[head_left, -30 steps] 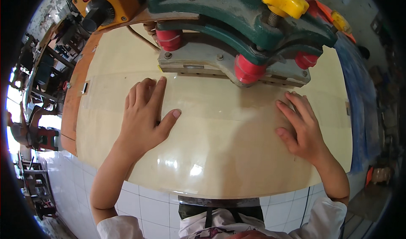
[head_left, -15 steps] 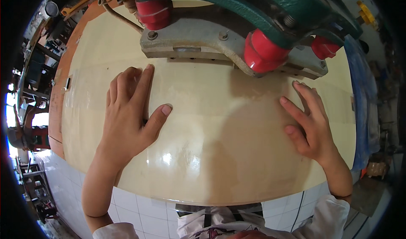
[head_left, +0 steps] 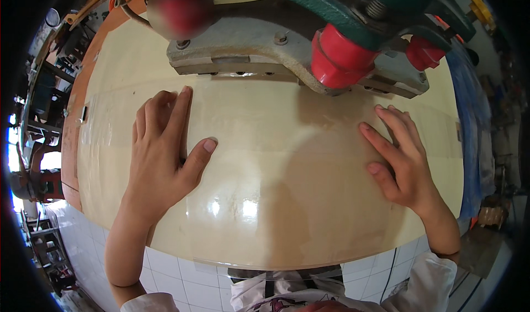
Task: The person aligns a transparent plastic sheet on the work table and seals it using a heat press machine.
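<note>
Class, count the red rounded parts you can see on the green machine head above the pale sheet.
3. One blurred red part upper left, a large red part at centre above the sheet, and a smaller red part to the right. More may be hidden behind the machine.

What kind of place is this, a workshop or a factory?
Probably a small workshop. A heavy green machine with red rollers stands over a glossy cream sheet that both hands press flat, and cluttered racks line the left side.
</note>
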Demonstrator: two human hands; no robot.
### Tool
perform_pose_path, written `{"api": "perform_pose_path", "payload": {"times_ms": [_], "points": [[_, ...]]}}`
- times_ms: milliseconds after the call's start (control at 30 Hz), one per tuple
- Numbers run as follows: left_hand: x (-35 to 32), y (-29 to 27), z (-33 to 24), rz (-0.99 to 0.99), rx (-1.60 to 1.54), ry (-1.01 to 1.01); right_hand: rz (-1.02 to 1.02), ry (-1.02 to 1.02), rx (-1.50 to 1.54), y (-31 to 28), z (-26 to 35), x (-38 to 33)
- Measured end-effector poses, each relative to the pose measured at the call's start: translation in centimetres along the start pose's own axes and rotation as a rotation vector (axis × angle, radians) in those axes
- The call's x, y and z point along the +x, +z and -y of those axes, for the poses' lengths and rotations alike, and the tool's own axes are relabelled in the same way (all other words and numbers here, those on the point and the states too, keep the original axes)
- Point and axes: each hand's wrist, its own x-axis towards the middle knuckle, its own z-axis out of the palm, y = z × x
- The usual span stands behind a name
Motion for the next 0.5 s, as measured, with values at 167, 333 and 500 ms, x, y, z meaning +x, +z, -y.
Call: {"api": "perform_pose_path", "payload": {"times_ms": [167, 333, 500], "points": [[-0.1, -0.1, -0.1, 0.002, 0.016, -0.006, 0.008, -0.004, -0.016, -0.1, 0.1, 0.0], [-0.2, 0.0, -0.2, -0.004, 0.000, 0.001, 0.010, -0.009, 0.016, -0.3, 0.0, -0.1], [-0.1, -0.2, -0.5, -0.024, -0.033, 0.005, 0.034, -0.011, -0.023, -1.2, 0.3, -0.3]]}}
